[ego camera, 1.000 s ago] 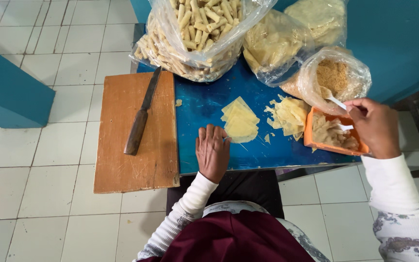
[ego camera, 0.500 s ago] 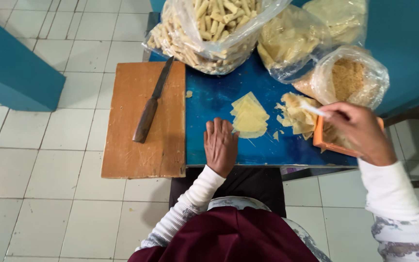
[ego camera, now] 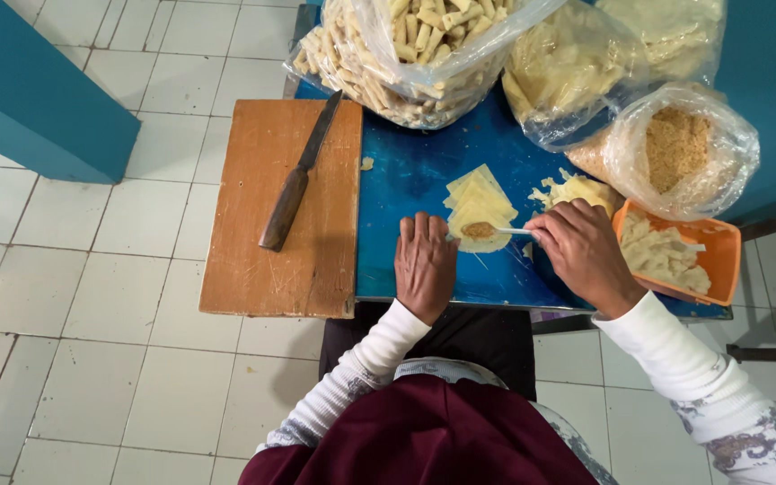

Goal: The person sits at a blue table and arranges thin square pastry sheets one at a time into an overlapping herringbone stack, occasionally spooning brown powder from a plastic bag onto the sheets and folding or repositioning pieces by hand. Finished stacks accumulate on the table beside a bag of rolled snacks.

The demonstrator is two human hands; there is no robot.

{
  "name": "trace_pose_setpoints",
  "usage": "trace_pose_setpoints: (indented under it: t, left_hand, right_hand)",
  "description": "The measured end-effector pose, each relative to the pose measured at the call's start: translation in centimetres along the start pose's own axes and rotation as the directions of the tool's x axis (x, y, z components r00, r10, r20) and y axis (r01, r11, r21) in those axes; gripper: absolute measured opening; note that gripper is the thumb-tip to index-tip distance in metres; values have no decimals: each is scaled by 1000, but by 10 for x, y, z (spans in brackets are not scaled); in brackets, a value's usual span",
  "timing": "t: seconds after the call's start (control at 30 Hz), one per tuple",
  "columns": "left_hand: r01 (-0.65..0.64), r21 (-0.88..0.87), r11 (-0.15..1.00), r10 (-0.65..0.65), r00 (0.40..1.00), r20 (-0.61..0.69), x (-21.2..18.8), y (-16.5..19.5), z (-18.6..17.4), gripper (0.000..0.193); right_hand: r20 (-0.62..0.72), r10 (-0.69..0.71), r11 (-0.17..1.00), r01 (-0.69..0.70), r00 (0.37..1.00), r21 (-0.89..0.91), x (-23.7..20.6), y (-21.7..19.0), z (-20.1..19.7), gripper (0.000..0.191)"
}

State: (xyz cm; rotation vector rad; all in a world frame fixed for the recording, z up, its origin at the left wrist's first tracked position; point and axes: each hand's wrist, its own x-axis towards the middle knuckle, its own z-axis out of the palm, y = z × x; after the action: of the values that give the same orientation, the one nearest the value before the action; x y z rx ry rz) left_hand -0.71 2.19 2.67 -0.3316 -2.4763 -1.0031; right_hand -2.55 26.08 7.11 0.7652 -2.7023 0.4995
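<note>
Holding a small white spoon [ego camera: 512, 231], the right hand [ego camera: 586, 253] is closed around its handle and puts brown filling, probably crumbs, on the top wrapper [ego camera: 480, 216]. The left hand [ego camera: 424, 263] lies flat and open on the blue worktop [ego camera: 406, 171], touching the wrapper stack.

Knife [ego camera: 296, 180] on wooden cutting board [ego camera: 262, 260]

blue table [ego camera: 406, 180], cutting board [ego camera: 253, 260], wrappers [ego camera: 478, 202], bags [ego camera: 424, 54]
</note>
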Motion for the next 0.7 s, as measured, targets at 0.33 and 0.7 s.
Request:
trace_pose_setpoints:
  t: [0.33, 0.7]
  left_hand:
    - [-15, 13, 1000, 15, 1000, 5, 1, -3, 2, 10]
    - [61, -135, 989, -55, 997, 51, 3, 4, -6, 11]
  right_hand:
    - [-58, -135, 945, 110, 989, -309, -9, -15, -12, 14]
    - [-339, 127, 887, -259, 932, -383, -72, 47, -62, 12]
